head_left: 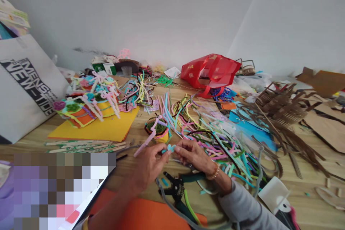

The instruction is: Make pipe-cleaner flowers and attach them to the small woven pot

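On the left, a white bag (27, 90) stands on the wooden counter (37, 140) beside a yellow sheet (115, 129) bearing fuzzy flowered pieces (88, 100). At centre, the left hand (151, 161) and right hand (195, 156) have their fingers pinched on a small light-blue piece (170, 148), just beyond dark pliers (176, 188); the step looks like shaping it, and further bending would call for a firm two-sided pinch. Rightward lie heaped fuzzy stems (223, 145), a red bag (195, 70), then brown woven baskets (285, 111), before a pale wall (151, 14).
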Motion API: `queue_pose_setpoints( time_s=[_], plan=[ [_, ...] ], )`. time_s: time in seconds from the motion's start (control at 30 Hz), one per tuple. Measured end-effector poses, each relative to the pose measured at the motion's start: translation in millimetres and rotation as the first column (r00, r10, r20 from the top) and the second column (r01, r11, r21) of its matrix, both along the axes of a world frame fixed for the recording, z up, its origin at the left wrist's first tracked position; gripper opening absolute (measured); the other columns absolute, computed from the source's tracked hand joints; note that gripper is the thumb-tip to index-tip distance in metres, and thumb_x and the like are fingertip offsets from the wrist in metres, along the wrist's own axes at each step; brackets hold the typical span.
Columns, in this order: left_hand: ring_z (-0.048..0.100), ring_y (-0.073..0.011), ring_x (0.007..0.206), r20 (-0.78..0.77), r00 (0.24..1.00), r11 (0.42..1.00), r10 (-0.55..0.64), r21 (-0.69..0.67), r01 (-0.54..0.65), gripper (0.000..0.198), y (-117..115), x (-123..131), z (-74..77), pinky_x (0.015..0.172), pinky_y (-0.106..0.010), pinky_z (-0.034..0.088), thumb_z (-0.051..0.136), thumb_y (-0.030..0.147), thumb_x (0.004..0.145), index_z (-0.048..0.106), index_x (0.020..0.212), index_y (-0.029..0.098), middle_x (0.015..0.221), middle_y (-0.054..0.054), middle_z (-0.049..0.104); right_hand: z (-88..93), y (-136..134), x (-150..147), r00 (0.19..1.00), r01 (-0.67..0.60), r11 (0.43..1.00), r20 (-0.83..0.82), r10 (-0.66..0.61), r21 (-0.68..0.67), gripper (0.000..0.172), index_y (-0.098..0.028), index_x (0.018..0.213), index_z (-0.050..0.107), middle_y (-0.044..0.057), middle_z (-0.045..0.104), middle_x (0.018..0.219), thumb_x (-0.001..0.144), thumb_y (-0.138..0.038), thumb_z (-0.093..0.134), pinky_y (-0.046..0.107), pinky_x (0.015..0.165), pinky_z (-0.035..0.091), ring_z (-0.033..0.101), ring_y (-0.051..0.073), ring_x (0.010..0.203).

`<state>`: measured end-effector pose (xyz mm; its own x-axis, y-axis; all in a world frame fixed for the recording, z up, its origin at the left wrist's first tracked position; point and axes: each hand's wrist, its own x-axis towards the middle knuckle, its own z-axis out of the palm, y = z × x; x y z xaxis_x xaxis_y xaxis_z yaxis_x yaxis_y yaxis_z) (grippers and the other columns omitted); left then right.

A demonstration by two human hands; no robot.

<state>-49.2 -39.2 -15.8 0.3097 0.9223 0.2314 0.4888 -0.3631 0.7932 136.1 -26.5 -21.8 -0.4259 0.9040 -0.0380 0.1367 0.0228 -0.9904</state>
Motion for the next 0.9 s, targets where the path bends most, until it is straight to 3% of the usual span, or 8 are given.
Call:
queue_pose_setpoints(
  time_s=[0.07, 0.17, 0.27, 0.4, 0.53, 0.67, 0.77, 0.9],
  plan=[
    [0.056, -0.0159, 0.066, -0.185, 0.981, 0.966, 0.066, 0.26, -0.016, 0.02, -4, 2, -2.0, 0.065, -0.027, 0.041, 0.049, 0.017, 0.086, 0.054, 0.067, 0.019, 0.065, 0.0, 0.06, -1.9, 0, -2, 1.0, -0.027, 0.997, -0.009, 0.026, -0.078, 0.048, -0.015, 0.07, 0.057, -0.003, 0.052, 0.055, 0.084, -0.061, 0.053, 0.018, 0.044, 0.04, 0.048, 0.008, 0.047],
    [0.058, -0.0196, 0.073, -0.412, 0.898, 0.815, 0.157, 0.568, 0.118, 0.02, -9, 3, -3.9, 0.074, -0.032, 0.041, 0.048, 0.01, 0.086, 0.057, 0.071, 0.019, 0.069, -0.002, 0.061, -4.6, 0, -4, 0.998, -0.055, 0.986, -0.027, 0.052, -0.155, 0.055, -0.015, 0.064, 0.055, -0.003, 0.051, 0.052, 0.08, -0.068, 0.051, 0.018, 0.044, 0.042, 0.048, 0.007, 0.045],
    [0.057, -0.0213, 0.075, -0.498, 0.838, 0.705, 0.223, 0.676, 0.214, 0.015, -12, 3, -4.0, 0.079, -0.035, 0.04, 0.05, 0.008, 0.085, 0.061, 0.083, 0.018, 0.069, -0.002, 0.06, -6.8, 0, -6, 0.999, -0.03, 0.98, -0.019, 0.027, -0.198, 0.056, -0.015, 0.062, 0.054, -0.003, 0.053, 0.051, 0.076, -0.07, 0.054, 0.018, 0.043, 0.042, 0.049, 0.007, 0.043],
    [0.056, -0.0212, 0.074, -0.5, 0.834, 0.699, 0.232, 0.682, 0.215, 0.015, -12, 4, -4.5, 0.078, -0.035, 0.04, 0.05, 0.008, 0.084, 0.061, 0.082, 0.018, 0.069, -0.002, 0.06, -8.0, 0, -6, 0.999, -0.005, 0.979, -0.039, -0.002, -0.204, 0.052, -0.015, 0.067, 0.055, -0.003, 0.055, 0.055, 0.072, -0.066, 0.062, 0.017, 0.042, 0.042, 0.049, 0.007, 0.045],
    [0.058, -0.0199, 0.073, -0.399, 0.905, 0.833, 0.147, 0.544, 0.105, 0.018, -10, 5, -5.7, 0.073, -0.032, 0.041, 0.047, 0.009, 0.085, 0.056, 0.072, 0.019, 0.069, -0.002, 0.061, -6.5, -1, -5, 0.999, -0.007, 0.991, -0.047, 0.001, -0.132, 0.045, -0.015, 0.071, 0.056, -0.004, 0.052, 0.058, 0.075, -0.059, 0.064, 0.018, 0.044, 0.04, 0.048, 0.007, 0.047],
    [0.053, -0.016, 0.062, -0.214, 0.976, 0.988, 0.031, 0.153, 0.002, 0.017, -7, 5, 0.1, 0.06, -0.027, 0.037, 0.048, 0.017, 0.084, 0.052, 0.068, 0.019, 0.063, 0.001, 0.056, 0.2, -3, -3, 1.0, -0.004, 1.0, 0.013, 0.004, -0.007, 0.04, -0.013, 0.075, 0.059, -0.003, 0.051, 0.059, 0.081, -0.053, 0.061, 0.019, 0.046, 0.036, 0.044, 0.007, 0.049],
    [0.048, -0.0139, 0.057, -0.004, 0.999, 0.985, -0.054, -0.165, 0.053, 0.023, -2, 2, 8.0, 0.056, -0.025, 0.034, 0.049, 0.026, 0.084, 0.05, 0.062, 0.019, 0.057, 0.003, 0.051, 6.7, -5, -1, 0.997, -0.011, 0.993, 0.076, 0.002, 0.114, 0.035, -0.013, 0.077, 0.062, -0.002, 0.051, 0.061, 0.085, -0.047, 0.059, 0.02, 0.048, 0.032, 0.043, 0.008, 0.053],
    [0.046, -0.0127, 0.059, 0.293, 0.94, 0.865, -0.174, -0.411, 0.288, 0.025, 7, -6, 7.1, 0.059, -0.024, 0.033, 0.057, 0.031, 0.079, 0.055, 0.058, 0.017, 0.059, 0.003, 0.052, 11.1, -5, 2, 0.994, -0.065, 0.961, 0.101, 0.039, 0.268, 0.028, -0.014, 0.078, 0.065, 0.0, 0.055, 0.067, 0.087, -0.04, 0.059, 0.021, 0.053, 0.033, 0.045, 0.01, 0.061]
  ],
)
